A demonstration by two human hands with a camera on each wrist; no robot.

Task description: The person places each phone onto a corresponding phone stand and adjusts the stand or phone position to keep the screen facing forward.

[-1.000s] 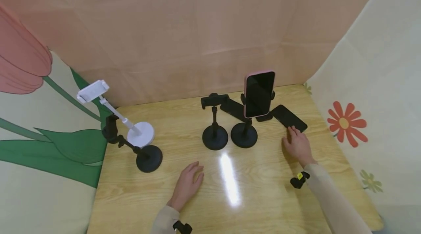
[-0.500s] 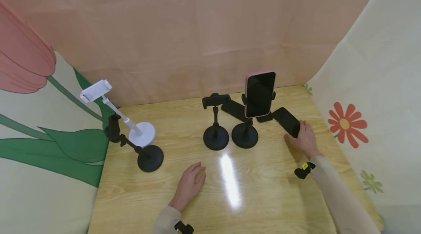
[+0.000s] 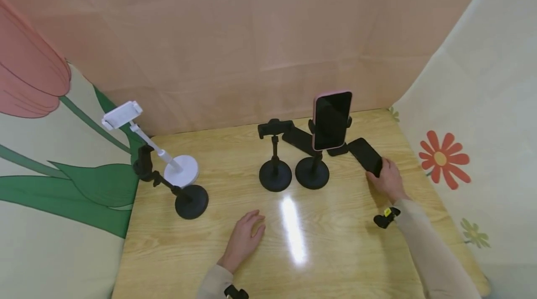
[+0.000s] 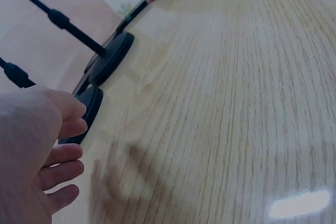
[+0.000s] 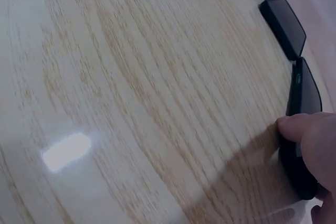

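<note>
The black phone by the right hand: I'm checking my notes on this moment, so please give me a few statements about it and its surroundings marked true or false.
1. The right hand grips the near end of the black phone lying on the table. True.
2. The left hand holds a stand. False: it rests on the bare table and holds nothing.
3. The pink-cased phone stands upright in a black stand. True.
4. The empty black stand beside it also carries a phone. False: its clamp is empty.
5. The white stand is at the right side of the table. False: it stands at the left side, by another black stand.
</note>
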